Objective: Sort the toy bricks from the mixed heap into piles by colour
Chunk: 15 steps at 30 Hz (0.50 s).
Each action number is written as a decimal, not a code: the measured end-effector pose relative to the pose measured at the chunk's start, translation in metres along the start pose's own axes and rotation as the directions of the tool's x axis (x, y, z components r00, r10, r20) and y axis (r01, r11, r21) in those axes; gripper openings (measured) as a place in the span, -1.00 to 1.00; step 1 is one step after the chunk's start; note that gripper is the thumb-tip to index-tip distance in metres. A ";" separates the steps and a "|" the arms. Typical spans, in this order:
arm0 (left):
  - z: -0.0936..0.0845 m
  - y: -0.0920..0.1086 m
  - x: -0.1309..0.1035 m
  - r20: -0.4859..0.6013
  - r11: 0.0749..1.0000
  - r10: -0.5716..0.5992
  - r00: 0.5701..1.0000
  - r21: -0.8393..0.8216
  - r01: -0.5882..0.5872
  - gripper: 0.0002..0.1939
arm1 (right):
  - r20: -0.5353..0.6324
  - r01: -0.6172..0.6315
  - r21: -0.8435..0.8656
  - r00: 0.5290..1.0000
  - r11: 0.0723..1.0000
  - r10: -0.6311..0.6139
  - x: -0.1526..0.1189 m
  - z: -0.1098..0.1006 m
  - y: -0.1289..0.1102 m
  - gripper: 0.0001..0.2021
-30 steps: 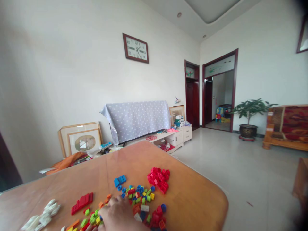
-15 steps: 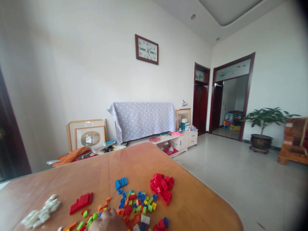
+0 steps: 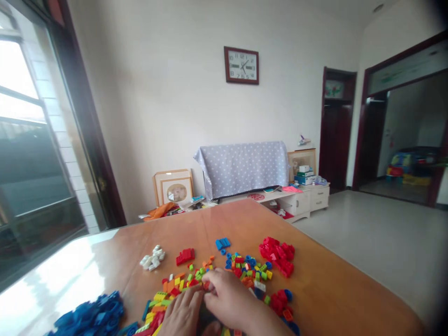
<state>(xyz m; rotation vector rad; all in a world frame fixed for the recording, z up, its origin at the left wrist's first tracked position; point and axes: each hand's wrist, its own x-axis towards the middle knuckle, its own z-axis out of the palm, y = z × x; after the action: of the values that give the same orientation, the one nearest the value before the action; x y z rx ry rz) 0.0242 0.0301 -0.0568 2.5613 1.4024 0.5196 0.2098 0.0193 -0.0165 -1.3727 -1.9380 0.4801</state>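
Toy bricks (image 3: 160, 297), long axes pointing every way, lie around left hand (image 3: 182, 310) and right hand (image 3: 227, 295) on the tabletop (image 3: 322, 284); either grip's pinch: cannot tell. One white cluster (image 3: 153, 258), one blue heap (image 3: 90, 315).

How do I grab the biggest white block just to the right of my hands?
Try pinching the white block across its two long sides, coming from above with your right hand. It looks oblong, and other pieces crowd it, like the dark blue piece on its near side, so there is probably little room to slide in sideways.
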 end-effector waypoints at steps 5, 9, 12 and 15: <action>-0.022 0.031 -0.008 -0.029 0.999 -0.010 1.000 -0.032 0.009 -0.63 | -0.019 -0.039 0.143 0.999 0.989 0.042 0.004 -0.007 0.006 -0.68; -0.031 0.036 -0.010 -0.041 0.997 -0.062 0.997 -0.037 0.061 -0.81 | -0.065 -0.107 0.231 0.990 0.967 0.125 0.010 -0.010 0.019 -0.74; -0.030 0.030 -0.009 -0.062 0.998 -0.041 0.997 -0.055 0.037 -0.87 | -0.060 -0.167 0.337 0.978 0.926 0.199 0.014 -0.012 0.030 -0.73; -0.026 0.025 -0.007 -0.074 0.997 -0.025 0.997 -0.073 0.020 -0.90 | -0.049 -0.236 0.452 0.956 0.860 0.288 0.017 -0.017 0.039 -0.70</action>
<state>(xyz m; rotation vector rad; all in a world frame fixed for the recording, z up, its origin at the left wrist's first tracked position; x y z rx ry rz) 0.0300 0.0109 -0.0261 2.4904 1.4080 0.6571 0.2448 0.0478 -0.0247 -1.3282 -1.4326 0.8928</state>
